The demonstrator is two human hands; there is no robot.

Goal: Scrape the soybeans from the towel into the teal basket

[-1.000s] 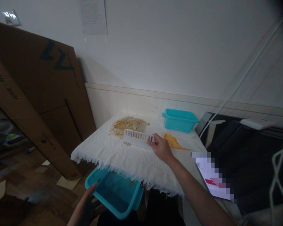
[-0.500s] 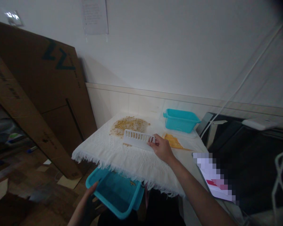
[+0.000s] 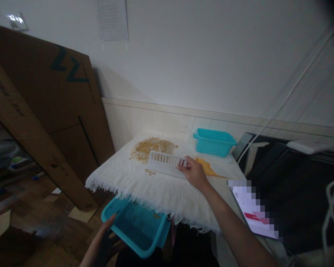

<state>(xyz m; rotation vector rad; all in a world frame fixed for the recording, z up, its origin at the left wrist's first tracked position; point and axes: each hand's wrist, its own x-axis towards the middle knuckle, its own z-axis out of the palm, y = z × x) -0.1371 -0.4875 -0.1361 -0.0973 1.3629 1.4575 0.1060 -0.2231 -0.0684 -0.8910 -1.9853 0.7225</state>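
Note:
My right hand (image 3: 193,171) pinches the right end of a white slotted plastic divider (image 3: 164,165), which stands tilted on the white fringed cloth (image 3: 133,181). Behind the divider lies a spread of yellow beans (image 3: 153,145), perhaps soybeans, mixed with whitish grains; a few more beans sit by its lower left edge. Below the table edge, my left hand (image 3: 107,233) grips the left rim of a teal plastic basin (image 3: 140,222), thumb over the rim. A few beans show inside this basin near the fringe, which hides its far side.
A second teal basin (image 3: 214,142) stands at the back right, with an orange-yellow flat item (image 3: 206,167) before it. A tablet-like screen (image 3: 253,211) lies on the right. A large cardboard box (image 3: 72,111) leans at the left, and a white cable (image 3: 284,100) hangs at the right.
My right hand has moved slightly right with the divider, which also shifts a little. My left hand and the basin it grips stay in place.

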